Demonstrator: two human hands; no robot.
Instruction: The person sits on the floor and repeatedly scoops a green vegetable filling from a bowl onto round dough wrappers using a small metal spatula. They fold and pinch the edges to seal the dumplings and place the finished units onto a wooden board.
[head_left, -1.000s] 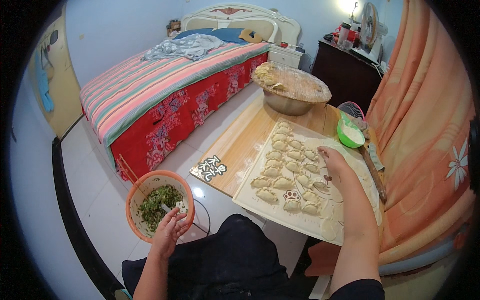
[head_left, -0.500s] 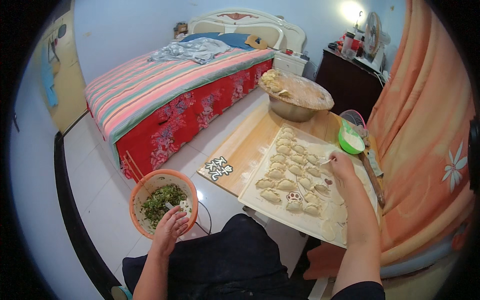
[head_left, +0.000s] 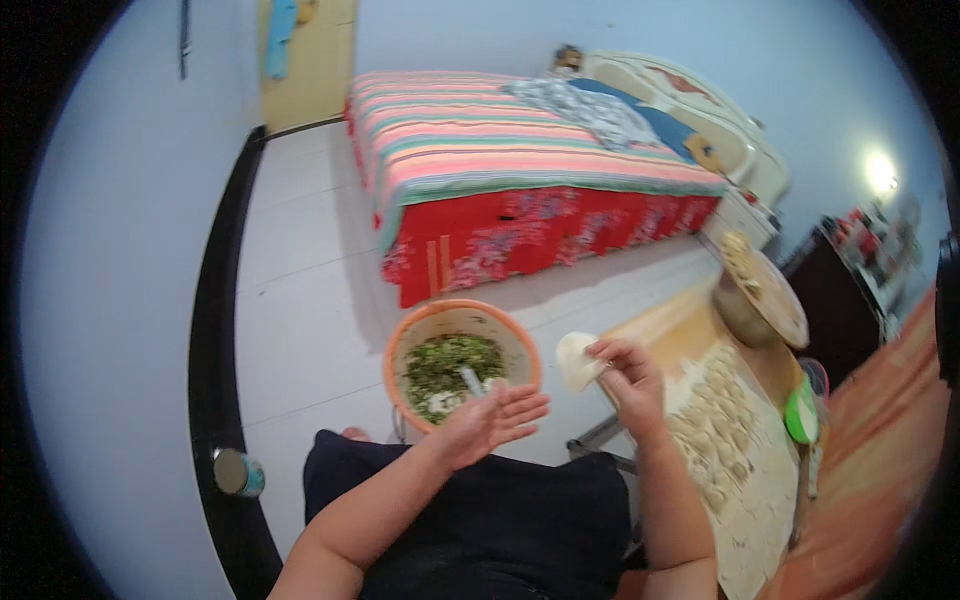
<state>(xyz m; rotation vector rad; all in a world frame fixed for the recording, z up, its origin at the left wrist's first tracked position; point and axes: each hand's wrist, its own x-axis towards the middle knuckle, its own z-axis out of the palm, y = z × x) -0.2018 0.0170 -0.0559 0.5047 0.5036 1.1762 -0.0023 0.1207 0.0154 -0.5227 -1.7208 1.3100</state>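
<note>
My right hand [head_left: 632,385] pinches a round white dumpling wrapper [head_left: 576,362] by its edge, held up to the right of the orange-rimmed basin [head_left: 392,372]. Palm up and fingers stretched, my left hand [head_left: 497,425] is empty at the basin's near right side. Chopped green filling [head_left: 450,358] lies in the basin, with a pale utensil handle [head_left: 470,381] sticking out of it. A pair of chopsticks [head_left: 434,268] rises from the far rim. To the right, several folded dumplings [head_left: 722,425] sit in rows on a pale floured mat [head_left: 765,530].
The mat lies on a wooden table [head_left: 650,318]. At its far end stands a metal bowl [head_left: 742,318] topped by a round tray, with a green bowl [head_left: 800,412] nearer. A striped bed [head_left: 500,140] fills the back. A can [head_left: 237,472] stands on the left by the wall.
My right hand has come left off the mat with a wrapper between its fingers. My left hand stays open by the basin. The view has swung left.
</note>
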